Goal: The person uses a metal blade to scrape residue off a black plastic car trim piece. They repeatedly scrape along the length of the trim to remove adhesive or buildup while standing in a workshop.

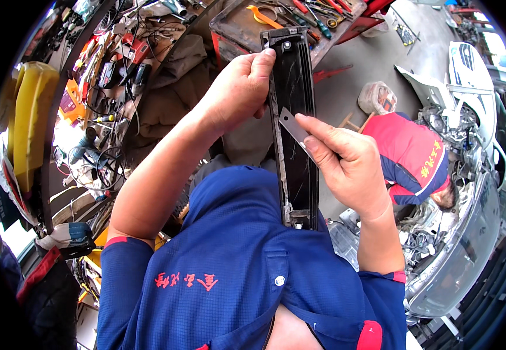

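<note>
The left hand [238, 87] closes its grip around the upper end of a long black panel [295, 105], holding it upright against the chest so its ribbed face is steady. The right hand [346, 160] pinches a thin grey blade [292, 125] between thumb and forefinger, the tip laid against the panel's left edge, angled as for scraping. Behind the panel a tool tray [235, 26] holds pliers and screwdrivers. At right a person in red [407, 154] bends over a stripped white car [469, 175]
</note>
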Demonstrator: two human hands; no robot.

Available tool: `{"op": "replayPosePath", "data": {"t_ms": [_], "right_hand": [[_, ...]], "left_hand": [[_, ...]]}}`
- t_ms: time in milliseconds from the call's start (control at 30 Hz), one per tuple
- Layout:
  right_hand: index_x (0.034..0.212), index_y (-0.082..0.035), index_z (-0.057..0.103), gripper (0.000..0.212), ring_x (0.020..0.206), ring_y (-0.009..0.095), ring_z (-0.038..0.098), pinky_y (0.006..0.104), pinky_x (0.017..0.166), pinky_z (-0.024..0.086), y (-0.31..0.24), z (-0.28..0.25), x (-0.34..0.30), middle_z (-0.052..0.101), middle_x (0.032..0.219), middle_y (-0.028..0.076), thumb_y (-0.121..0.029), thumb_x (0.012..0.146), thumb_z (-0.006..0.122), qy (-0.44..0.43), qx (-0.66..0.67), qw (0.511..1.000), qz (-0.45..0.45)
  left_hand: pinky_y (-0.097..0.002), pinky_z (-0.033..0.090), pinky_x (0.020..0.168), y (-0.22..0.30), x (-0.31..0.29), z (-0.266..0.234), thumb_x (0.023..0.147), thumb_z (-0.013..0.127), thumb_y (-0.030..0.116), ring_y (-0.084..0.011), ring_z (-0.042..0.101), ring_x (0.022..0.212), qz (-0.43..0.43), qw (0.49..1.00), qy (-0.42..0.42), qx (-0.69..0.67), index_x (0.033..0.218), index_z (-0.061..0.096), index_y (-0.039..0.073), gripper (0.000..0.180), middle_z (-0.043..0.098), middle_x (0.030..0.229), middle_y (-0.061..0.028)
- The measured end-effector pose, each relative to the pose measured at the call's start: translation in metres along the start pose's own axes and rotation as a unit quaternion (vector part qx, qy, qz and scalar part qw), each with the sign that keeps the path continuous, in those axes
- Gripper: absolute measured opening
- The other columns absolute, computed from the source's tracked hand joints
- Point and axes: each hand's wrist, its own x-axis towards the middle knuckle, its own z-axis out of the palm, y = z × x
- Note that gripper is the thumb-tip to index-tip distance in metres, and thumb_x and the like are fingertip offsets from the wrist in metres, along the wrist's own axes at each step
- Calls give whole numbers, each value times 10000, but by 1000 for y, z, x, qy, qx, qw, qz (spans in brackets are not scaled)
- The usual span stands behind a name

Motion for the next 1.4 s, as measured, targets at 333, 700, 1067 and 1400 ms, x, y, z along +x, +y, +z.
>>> {"op": "replayPosePath", "data": {"t_ms": [333, 700, 1067, 1400], "right_hand": [[1279, -56, 739, 300, 757, 256, 739, 328, 703, 556, 0, 15, 0, 761, 912, 176, -47, 983, 695, 39, -102, 993, -32], [1234, -38, 750, 278, 740, 319, 715, 370, 687, 556, 8, 12, 8, 743, 892, 179, -92, 961, 741, 63, -13, 997, -38], [1248, -66, 750, 306, 721, 346, 676, 408, 672, 535, 5, 12, 19, 714, 839, 180, -140, 951, 739, 27, -62, 996, -58], [1273, -84, 740, 330, 681, 352, 649, 437, 635, 514, 14, 6, 15, 662, 750, 155, -127, 947, 717, -44, -61, 993, -94]], "left_hand": [[-241, 411, 445, 3, -4, -2, 1154, 346, 386, -66, 484, 461, -16, 1000, 17, 2, 1000, 735, 67, 526, 631, 654, 17], [-245, 411, 425, 5, -6, -2, 1152, 345, 410, -64, 477, 450, -12, 1000, 17, 12, 994, 731, 68, 539, 627, 654, 17], [-248, 408, 427, 4, -4, -2, 1152, 340, 413, -64, 476, 450, -5, 1000, 3, -2, 1011, 730, 68, 540, 617, 646, 16], [-237, 425, 438, 3, -10, 7, 1153, 370, 381, -58, 502, 479, -10, 999, 24, -24, 1038, 722, 59, 491, 648, 681, 20]]}}
